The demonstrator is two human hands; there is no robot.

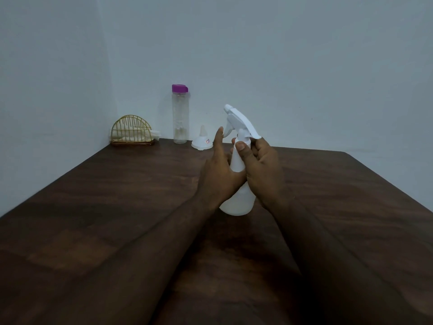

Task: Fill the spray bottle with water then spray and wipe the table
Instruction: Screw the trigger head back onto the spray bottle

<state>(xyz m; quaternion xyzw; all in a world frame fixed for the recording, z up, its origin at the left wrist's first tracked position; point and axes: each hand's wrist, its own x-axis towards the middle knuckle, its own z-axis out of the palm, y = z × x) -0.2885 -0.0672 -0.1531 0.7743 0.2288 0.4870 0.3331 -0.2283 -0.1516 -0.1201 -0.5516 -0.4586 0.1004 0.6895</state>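
Note:
A white spray bottle (237, 198) stands upright on the dark wooden table (117, 207) near its middle, with its trigger head pointing left and away. My left hand (218, 174) wraps the bottle's body from the left, its index finger stretched up. My right hand (260, 170) pinches the neck collar just under the spray head with thumb and fingers. A clear water bottle (180, 118) with a purple cap stands at the back by the wall. A small white funnel (202, 141) sits upside down next to it.
A gold wire holder (132, 133) with white napkins or cloth stands in the back left corner. Pale walls meet behind the table. The table's right corner (351, 153) lies past my right hand.

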